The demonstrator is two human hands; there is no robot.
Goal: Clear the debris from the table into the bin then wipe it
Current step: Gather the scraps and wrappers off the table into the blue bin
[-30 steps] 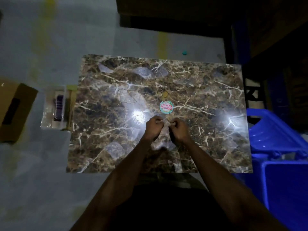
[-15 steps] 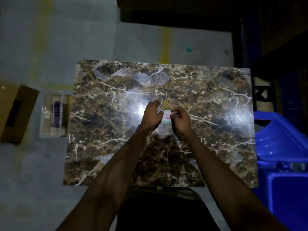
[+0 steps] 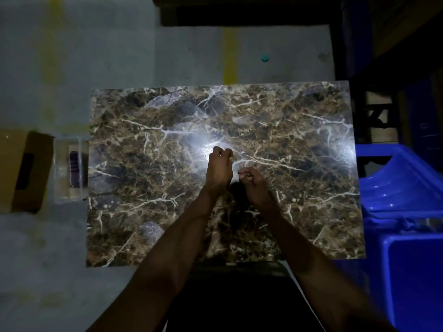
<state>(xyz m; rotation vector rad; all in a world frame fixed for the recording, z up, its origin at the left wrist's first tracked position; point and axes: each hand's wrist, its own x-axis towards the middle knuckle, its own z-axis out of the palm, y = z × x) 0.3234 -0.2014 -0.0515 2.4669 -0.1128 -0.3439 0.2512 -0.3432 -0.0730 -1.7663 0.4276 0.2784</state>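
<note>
A brown marble-pattern table fills the middle of the dim view. Both of my hands are over its centre, close together with fingers curled. My left hand has its fingertips curled at a bright glare spot; what it holds is hidden. My right hand pinches small pale debris, a bit of wrapper with a green edge showing between the two hands. The rest of the debris is covered by my fingers.
A blue plastic bin and another blue crate stand at the table's right. On the floor to the left lie a cardboard box and a clear container. A small teal cap lies beyond the table.
The round green-and-red wrapper and yellowish scrap that lay on the table are gone from the surface, gathered into my hands. Both hands shifted a little forward, then stayed together at the centre.
</note>
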